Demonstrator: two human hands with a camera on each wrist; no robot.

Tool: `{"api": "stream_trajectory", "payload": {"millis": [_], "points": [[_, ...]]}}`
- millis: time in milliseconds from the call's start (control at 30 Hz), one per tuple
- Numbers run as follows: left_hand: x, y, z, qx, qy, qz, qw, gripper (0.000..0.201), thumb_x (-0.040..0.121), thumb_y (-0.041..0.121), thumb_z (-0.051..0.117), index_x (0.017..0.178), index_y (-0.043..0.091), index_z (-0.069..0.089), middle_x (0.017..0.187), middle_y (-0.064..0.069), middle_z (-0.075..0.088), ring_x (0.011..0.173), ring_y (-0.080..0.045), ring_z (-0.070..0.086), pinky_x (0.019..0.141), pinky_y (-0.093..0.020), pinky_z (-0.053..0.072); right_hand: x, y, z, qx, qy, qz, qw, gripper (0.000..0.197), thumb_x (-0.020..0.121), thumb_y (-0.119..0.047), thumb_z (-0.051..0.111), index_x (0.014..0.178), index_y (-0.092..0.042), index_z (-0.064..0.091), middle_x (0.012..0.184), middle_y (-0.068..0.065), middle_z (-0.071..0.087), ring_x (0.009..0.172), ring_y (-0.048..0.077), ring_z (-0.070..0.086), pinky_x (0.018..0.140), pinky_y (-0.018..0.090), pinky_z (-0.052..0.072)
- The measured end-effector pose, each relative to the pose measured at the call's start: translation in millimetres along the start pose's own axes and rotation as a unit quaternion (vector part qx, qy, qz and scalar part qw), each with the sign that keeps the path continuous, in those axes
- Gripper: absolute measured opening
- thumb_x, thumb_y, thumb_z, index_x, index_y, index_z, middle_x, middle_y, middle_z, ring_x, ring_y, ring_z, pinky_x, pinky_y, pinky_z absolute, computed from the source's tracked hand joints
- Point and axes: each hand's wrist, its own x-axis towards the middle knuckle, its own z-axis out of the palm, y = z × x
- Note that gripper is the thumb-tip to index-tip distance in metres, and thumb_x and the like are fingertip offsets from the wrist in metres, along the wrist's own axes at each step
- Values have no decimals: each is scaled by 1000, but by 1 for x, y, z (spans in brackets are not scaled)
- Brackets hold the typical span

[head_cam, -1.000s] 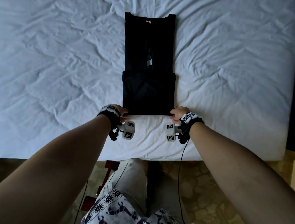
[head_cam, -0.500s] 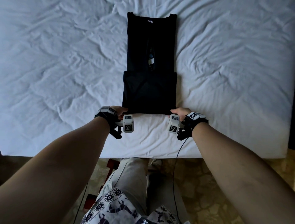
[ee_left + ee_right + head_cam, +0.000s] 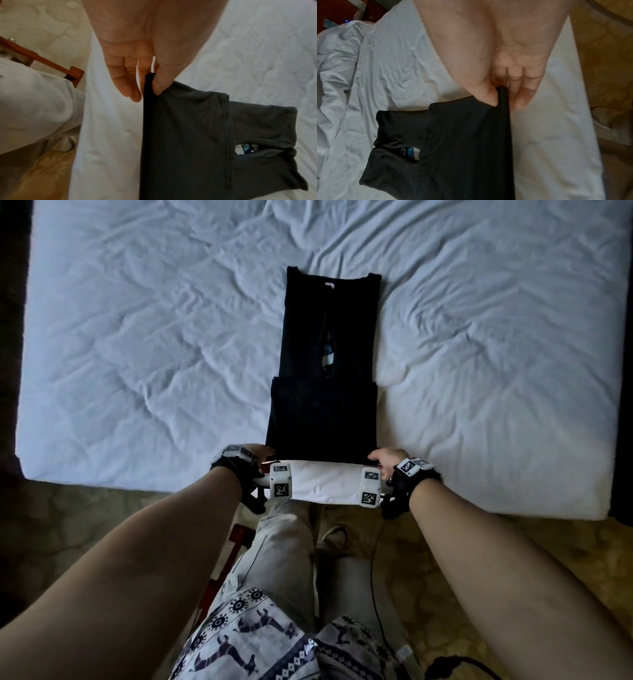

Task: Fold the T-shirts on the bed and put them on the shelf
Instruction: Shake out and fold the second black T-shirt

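A black T-shirt [image 3: 325,364] lies lengthwise on the white bed [image 3: 137,337], sides folded in to a narrow strip and its near part doubled over. My left hand [image 3: 262,453] pinches the near left corner of the folded edge between thumb and fingers; the left wrist view shows the T-shirt [image 3: 188,135] held by that left hand [image 3: 147,86]. My right hand [image 3: 385,457] pinches the near right corner, and the right wrist view shows the T-shirt [image 3: 462,142] in the right hand [image 3: 503,98]. The near edge is raised a little off the sheet.
The crumpled white sheet spreads wide on both sides of the shirt. The bed's near edge [image 3: 325,501] is just under my wrists, with my legs and patterned floor below. A red wooden frame [image 3: 236,542] stands by my left leg.
Both hands have gone from resting at the near corners to pinching them, and the folded near edge has lifted slightly. The view has shifted, so the bed's near edge sits higher.
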Motion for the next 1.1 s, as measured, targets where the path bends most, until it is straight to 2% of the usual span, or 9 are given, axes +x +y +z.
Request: {"api": "stream_trajectory", "payload": {"millis": [100, 233, 333, 433, 567, 667, 867, 933, 1100], "points": [[-15, -21, 9, -33, -4, 0, 999, 39, 99, 17, 51, 135, 1, 48, 141, -20, 49, 65, -12, 51, 43, -17, 47, -9, 24, 3, 52, 0, 6, 999, 26, 89, -1, 58, 114, 7, 60, 76, 13, 65, 63, 24, 63, 59, 32, 52], [-33, -27, 15, -157, -12, -13, 988, 14, 98, 7, 48, 107, 0, 57, 122, -24, 60, 103, -32, 65, 56, -28, 50, -20, 37, 8, 147, 6, -38, 988, 38, 89, 7, 55, 126, 0, 52, 97, 20, 64, 67, 24, 62, 48, 25, 53], [-36, -20, 10, -228, 31, 24, 973, 28, 94, 1, 51, 122, -1, 53, 88, -17, 66, 68, -25, 69, 51, -31, 52, -25, 32, 7, 178, 9, -98, 979, 52, 89, 7, 54, 134, -16, 48, 112, 18, 61, 73, 24, 62, 59, 29, 55], [-48, -5, 4, -227, 74, 87, 967, 30, 93, 4, 53, 119, 20, 51, 95, -15, 67, 68, -23, 67, 54, -31, 52, -34, 22, 2, 173, 7, -158, 972, 51, 88, 4, 55, 130, -25, 54, 107, 13, 65, 73, 23, 63, 67, 30, 56], [-63, 25, -7, -211, 90, 157, 961, 14, 93, 13, 54, 97, 14, 67, 91, -9, 69, 66, -18, 66, 60, -28, 53, -45, -7, -5, 167, 39, -222, 960, 29, 87, 5, 53, 100, -16, 68, 88, 17, 67, 61, 22, 59, 67, 34, 54], [-71, 51, -18, -209, 96, 195, 954, 13, 89, 17, 58, 95, 12, 69, 86, -6, 68, 67, -17, 64, 62, -27, 52, -51, -32, -12, 167, 46, -243, 954, 25, 87, 3, 52, 83, -15, 69, 80, 16, 65, 57, 20, 56, 61, 28, 52], [-60, 104, -50, -69, 124, 271, 952, 20, 74, 13, 68, 82, 32, 71, 81, -3, 73, 78, -24, 71, 74, -40, 60, -54, -93, -25, 158, 32, -281, 946, 31, 78, 6, 57, 100, -12, 68, 70, 9, 59, 60, 18, 51, 62, 26, 47], [-51, 125, -58, -28, 148, 285, 947, 15, 77, 18, 68, 78, 32, 70, 79, -3, 71, 77, -27, 69, 69, -35, 58, -49, -115, -26, 124, 51, -301, 944, 34, 76, 8, 58, 103, -11, 69, 70, 8, 58, 60, 17, 50, 63, 27, 46], [-28, 180, -70, -2, 196, 316, 928, 20, 87, 14, 59, 103, 18, 70, 99, -5, 70, 86, -21, 62, 71, -22, 43, -26, -176, -32, 49, 104, -343, 932, 19, 86, -6, 63, 101, -16, 69, 73, -3, 63, 67, 10, 56, 59, 17, 42]]}}
